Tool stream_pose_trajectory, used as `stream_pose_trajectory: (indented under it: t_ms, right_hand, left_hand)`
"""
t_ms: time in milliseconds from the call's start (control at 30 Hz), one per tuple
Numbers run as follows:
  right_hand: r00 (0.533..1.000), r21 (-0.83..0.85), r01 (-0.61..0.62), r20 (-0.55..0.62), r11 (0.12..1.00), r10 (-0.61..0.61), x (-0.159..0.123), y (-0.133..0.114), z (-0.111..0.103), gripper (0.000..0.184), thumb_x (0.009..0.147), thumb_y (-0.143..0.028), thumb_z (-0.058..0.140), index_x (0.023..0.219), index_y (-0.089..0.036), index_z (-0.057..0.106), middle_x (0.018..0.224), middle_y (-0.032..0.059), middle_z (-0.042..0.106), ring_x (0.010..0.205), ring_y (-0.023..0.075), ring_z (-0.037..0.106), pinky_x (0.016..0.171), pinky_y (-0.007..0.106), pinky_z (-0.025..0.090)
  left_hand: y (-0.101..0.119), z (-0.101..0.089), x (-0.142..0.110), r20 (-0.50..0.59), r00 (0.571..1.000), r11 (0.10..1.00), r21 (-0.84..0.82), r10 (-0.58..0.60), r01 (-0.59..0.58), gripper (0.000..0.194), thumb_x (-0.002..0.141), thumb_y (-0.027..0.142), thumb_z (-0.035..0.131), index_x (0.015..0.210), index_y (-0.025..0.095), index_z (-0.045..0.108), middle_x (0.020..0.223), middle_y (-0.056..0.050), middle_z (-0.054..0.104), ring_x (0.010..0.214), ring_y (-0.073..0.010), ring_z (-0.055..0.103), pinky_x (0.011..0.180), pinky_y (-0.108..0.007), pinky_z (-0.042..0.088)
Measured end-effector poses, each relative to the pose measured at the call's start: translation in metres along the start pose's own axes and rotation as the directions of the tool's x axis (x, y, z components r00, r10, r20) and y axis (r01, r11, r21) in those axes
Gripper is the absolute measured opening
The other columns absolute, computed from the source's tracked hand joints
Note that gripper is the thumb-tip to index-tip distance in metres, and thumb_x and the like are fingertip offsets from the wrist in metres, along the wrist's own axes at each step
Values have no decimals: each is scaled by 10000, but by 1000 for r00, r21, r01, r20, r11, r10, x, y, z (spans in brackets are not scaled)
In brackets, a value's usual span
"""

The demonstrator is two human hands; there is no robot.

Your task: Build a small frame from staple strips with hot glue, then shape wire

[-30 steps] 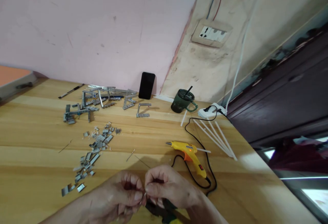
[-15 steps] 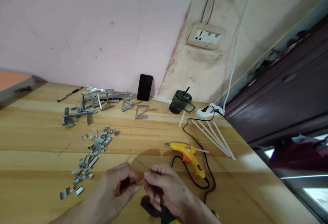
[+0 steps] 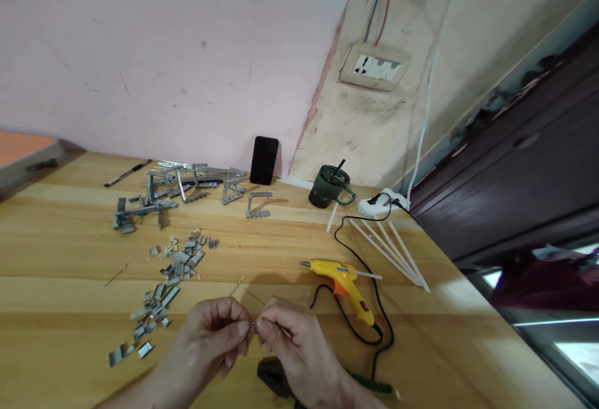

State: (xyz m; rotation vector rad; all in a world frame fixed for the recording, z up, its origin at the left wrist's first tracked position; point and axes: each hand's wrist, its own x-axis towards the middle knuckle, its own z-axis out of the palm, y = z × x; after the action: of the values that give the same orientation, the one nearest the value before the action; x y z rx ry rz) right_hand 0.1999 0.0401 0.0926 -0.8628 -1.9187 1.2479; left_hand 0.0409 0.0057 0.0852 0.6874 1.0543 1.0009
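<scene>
Our left hand (image 3: 210, 340) and right hand (image 3: 299, 341) have drawn closer together at lower centre, fingers pinching one thin strand (image 3: 253, 328); we judge this close two-handed work. We count one glue gun (image 3: 344, 279), one mug (image 3: 325, 190), one phone (image 3: 264, 160); metal pieces (image 3: 180, 256) at left overlap uncountably.

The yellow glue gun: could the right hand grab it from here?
Probably yes: the glue gun lies near the right hand, with only its black cord looping between, though that hand seems busy pinching something tiny.
</scene>
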Motion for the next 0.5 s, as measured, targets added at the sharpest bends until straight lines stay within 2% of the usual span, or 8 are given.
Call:
stream_pose_trajectory:
  t_ms: [33, 100, 167, 200, 267, 367, 433, 500]
  right_hand:
    - [991, -149, 126, -17, 981, -130, 0, -1, 0, 353, 909, -304, 408, 623, -150, 546, 591, -1, 496, 565, 102, 463, 536, 223, 351]
    - [948, -363, 300, 8, 882, -319, 0, -1, 0, 333, 913, -203, 375, 631, -150, 543, 600, 16, 525, 579, 117, 460, 540, 234, 348]
    - [911, -494, 382, 62, 781, -407, 0, 0, 0, 332, 912, -145, 348, 641, -151, 541, 614, 31, 547, 586, 129, 455, 538, 244, 350]
    - [910, -516, 385, 72, 765, -409, 0, 0, 0, 332, 911, -138, 345, 642, -153, 538, 618, 33, 549, 588, 131, 455, 540, 246, 351]
    - [941, -470, 311, 29, 826, -338, -1, -1, -1, 324, 909, -169, 365, 627, -161, 524, 604, 16, 526, 574, 120, 456, 537, 237, 350]
    - [993, -272, 69, -78, 960, -94, -2, -2, -1, 347, 894, -278, 417, 570, -171, 475, 544, -24, 452, 522, 93, 438, 502, 219, 323]
    - [992, -79, -112, -66, 991, 107, -3, -1, 1, 389, 883, -385, 430, 555, -175, 451, 508, -38, 421, 477, 80, 412, 463, 209, 306]
    - [949, 187, -311, 18, 932, 313, -3, 2, 4, 419, 832, -500, 478, 568, -176, 459, 469, -51, 415, 411, 64, 381, 401, 190, 285]
  left_hand:
    - [1, 1, 0, -3, 999, 997, -68, -47, 47, 312, 611, 391, 754, 582, 144, 565, 435, 47, 517, 335, -25, 339, 341, -154, 198]
    - [4, 4, -2, 12, 992, 979, -160, -126, 126, 296, 589, 346, 778, 584, 140, 566, 427, 46, 516, 325, -17, 334, 338, -149, 181]
    - [8, 6, -4, 30, 985, 965, -196, -169, 171, 288, 579, 326, 788, 600, 136, 572, 437, 45, 521, 328, -9, 323, 345, -146, 180]
    - [10, 6, -4, 26, 985, 968, -183, -172, 174, 296, 574, 332, 792, 602, 135, 573, 443, 43, 524, 332, -10, 326, 347, -146, 186]
    - [13, 5, -4, 6, 992, 988, -87, -128, 128, 323, 566, 374, 794, 609, 130, 586, 460, 37, 532, 351, -19, 350, 354, -149, 220]
    - [14, 4, -2, 15, 1000, 997, 81, -8, 7, 405, 522, 460, 794, 673, 122, 628, 508, 38, 536, 384, -37, 373, 369, -165, 275]
    - [13, 3, 0, 15, 999, 988, 152, 30, -32, 406, 536, 480, 774, 662, 131, 611, 494, 57, 497, 392, -42, 351, 379, -173, 275]
    - [10, 3, 2, 17, 998, 972, 223, 67, -69, 368, 599, 474, 728, 598, 152, 551, 453, 73, 448, 394, -52, 335, 387, -181, 268]
